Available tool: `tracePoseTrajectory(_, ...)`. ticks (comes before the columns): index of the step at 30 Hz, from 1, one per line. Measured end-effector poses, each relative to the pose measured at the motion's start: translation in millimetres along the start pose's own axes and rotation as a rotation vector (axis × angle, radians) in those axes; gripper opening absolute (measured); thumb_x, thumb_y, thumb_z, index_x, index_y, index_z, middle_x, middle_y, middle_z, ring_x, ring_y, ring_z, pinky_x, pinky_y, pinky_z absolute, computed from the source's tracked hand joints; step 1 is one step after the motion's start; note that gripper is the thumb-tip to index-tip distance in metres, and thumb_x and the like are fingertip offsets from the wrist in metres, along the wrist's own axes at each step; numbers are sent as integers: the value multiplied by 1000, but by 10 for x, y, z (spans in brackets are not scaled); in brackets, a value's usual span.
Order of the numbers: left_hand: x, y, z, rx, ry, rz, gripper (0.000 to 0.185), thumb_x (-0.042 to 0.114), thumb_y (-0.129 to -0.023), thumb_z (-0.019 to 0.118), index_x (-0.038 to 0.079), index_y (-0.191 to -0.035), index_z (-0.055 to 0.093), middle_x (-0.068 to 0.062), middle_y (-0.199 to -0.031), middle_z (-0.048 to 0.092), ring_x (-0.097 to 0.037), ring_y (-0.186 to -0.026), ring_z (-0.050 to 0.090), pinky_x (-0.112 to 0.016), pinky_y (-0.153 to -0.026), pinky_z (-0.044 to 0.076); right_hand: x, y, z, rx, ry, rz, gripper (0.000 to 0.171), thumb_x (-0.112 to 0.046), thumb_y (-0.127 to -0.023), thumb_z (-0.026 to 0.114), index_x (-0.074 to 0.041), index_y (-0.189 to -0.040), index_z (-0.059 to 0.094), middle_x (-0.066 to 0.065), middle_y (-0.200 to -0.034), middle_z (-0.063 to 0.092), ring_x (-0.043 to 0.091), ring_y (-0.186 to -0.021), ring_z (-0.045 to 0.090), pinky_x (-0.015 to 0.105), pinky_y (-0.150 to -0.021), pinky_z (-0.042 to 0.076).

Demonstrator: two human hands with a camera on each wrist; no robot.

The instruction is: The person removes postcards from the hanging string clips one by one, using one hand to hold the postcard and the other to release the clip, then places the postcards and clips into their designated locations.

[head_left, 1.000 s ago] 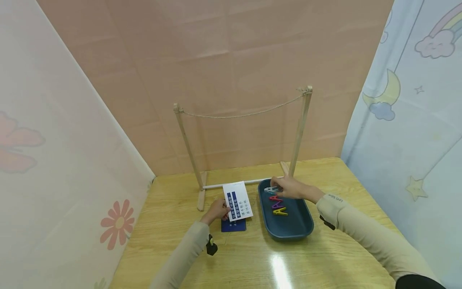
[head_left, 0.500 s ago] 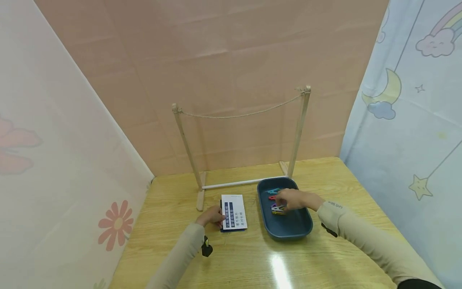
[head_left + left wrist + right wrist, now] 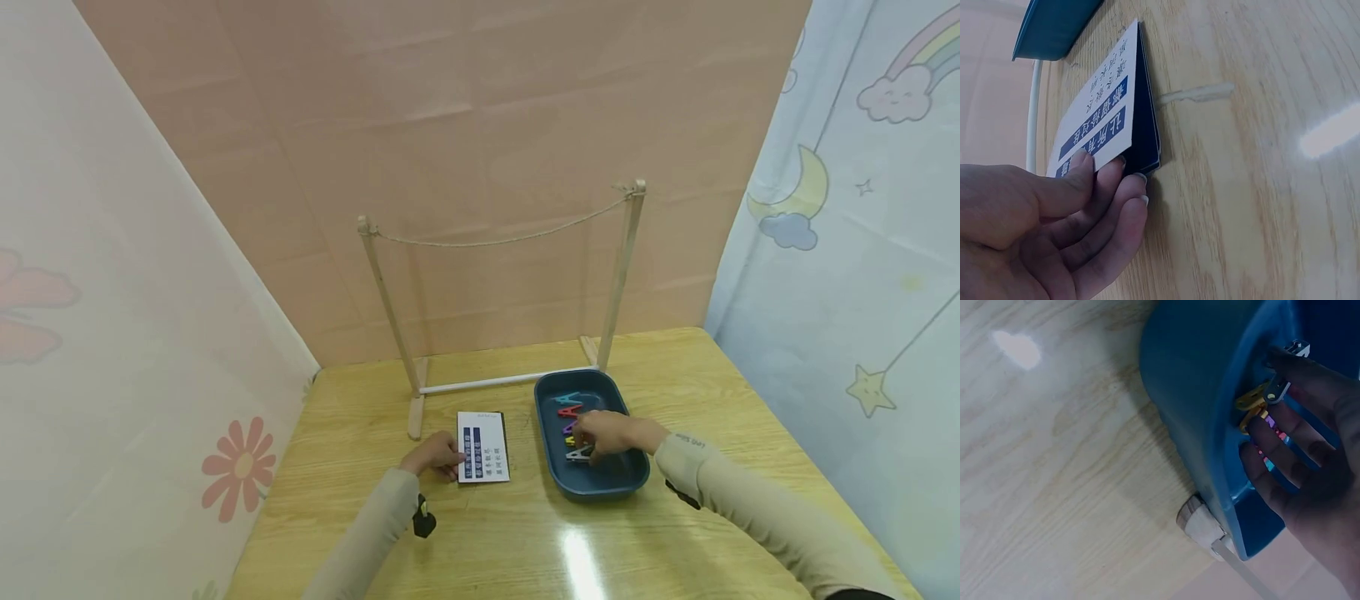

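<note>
My left hand (image 3: 432, 457) pinches the left edge of a white card (image 3: 491, 450) with blue blocks and printed characters. In the left wrist view the thumb lies on its face and a finger is under it. That card is tilted over a dark blue card (image 3: 1146, 134) lying beneath. My right hand (image 3: 609, 432) reaches into a dark blue tray (image 3: 600, 482) and pinches a pale clothespin (image 3: 577, 456) between thumb and finger. A yellow clothespin (image 3: 1252, 400) sits right beside it. Red (image 3: 569, 411) and light blue clothespins (image 3: 567, 398) lie farther up the row, and a purple one is partly hidden.
Behind the cards and tray stands a wooden frame (image 3: 618, 283) with a sagging string (image 3: 495, 242) between its posts. A white rod (image 3: 502, 381) joins its feet near the tray's far end. Printed curtains (image 3: 150, 333) flank the wooden table (image 3: 360, 408).
My left hand has lowered the white card onto the dark blue one, toward me. My right hand has carried the pale clothespin from the row's far end to its near end.
</note>
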State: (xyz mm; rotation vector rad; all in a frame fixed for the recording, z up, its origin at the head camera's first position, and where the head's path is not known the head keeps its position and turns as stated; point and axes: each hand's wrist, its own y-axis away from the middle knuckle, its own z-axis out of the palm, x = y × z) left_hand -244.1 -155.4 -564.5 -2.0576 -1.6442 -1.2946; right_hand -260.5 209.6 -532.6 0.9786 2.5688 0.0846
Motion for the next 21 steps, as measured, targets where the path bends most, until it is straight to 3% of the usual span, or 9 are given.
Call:
tracePoseTrajectory(7, 13, 39, -15, 18, 48, -16, 26, 2, -96, 63, -4, -71, 61, -10, -62, 63, -17, -54, 62, -32, -56, 58, -11, 33, 67, -8, -21, 49, 27, -16, -73, 89, -12, -90, 70, -6, -87, 51, 6, -73, 49, 26, -65, 47)
tracePoseTrajectory(21, -63, 71, 17, 64, 73, 7, 15, 3, -94, 66, -5, -82, 61, -15, -70, 66, -20, -56, 64, -34, -56, 58, -15, 48, 137, 10, -3, 53, 29, -16, -72, 89, -11, -90, 68, -3, -86, 51, 7, -72, 47, 26, -64, 45)
